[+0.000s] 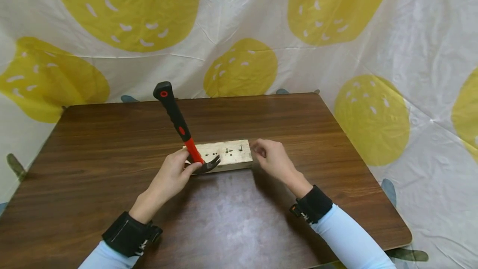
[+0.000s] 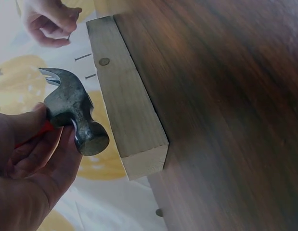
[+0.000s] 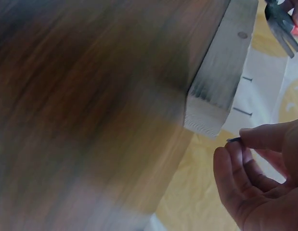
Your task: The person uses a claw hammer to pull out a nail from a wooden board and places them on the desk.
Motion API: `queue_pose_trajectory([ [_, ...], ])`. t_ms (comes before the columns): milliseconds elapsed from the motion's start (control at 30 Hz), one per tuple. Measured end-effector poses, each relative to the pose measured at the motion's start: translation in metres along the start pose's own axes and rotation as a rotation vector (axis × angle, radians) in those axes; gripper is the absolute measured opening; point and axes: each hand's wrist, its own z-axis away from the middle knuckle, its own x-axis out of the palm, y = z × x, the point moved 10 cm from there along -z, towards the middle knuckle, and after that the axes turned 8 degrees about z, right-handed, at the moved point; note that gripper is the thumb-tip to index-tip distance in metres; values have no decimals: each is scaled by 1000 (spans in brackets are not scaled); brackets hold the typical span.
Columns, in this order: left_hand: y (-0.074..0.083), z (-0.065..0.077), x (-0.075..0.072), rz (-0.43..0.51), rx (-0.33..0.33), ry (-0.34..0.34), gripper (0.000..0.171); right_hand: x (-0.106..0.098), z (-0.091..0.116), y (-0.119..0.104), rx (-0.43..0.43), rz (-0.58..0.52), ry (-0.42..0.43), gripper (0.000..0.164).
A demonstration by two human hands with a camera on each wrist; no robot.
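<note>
A claw hammer [image 1: 193,149] with a black and red handle stands handle-up over the left end of a wooden block [image 1: 239,159]. My left hand [image 1: 171,174] grips it close to the head, thumb and fingers round the red neck. The steel head [image 2: 71,103] shows clearly in the left wrist view, beside the block. Two nails [image 3: 242,111] stick up from the block's top, which also has several dark holes. Just off the block's right end, my right hand [image 1: 274,159] pinches a small nail [image 3: 234,139] between thumb and fingers; most of that nail is hidden.
The block lies on a brown wood-grain table [image 1: 112,148] with rounded corners. Behind and to the right hangs a white cloth [image 1: 239,20] with a yellow fruit print, close to the table's edges. Both forearms come in from the near side.
</note>
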Motion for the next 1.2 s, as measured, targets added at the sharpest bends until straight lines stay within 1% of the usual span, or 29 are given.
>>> queue_pose_trajectory([
  [200,-3,0,1,-25,2,-5,12,9,2,19,71,61,-65,23],
  [500,-5,-3,0,-55,3,-9,13,8,9,38,127,164,-88,19],
  [633,-7,-5,0,-61,-1,-14,13,9,12,51,183,194,-135,22],
  [867,-9,-8,1,-69,-17,-22,13,13,17,73,291,205,-220,26],
  [1000,-10,-9,1,-75,-17,-24,13,10,21,84,339,220,-228,26],
  [1200,-10,-9,0,-81,-16,-17,13,6,23,92,346,224,-211,24],
])
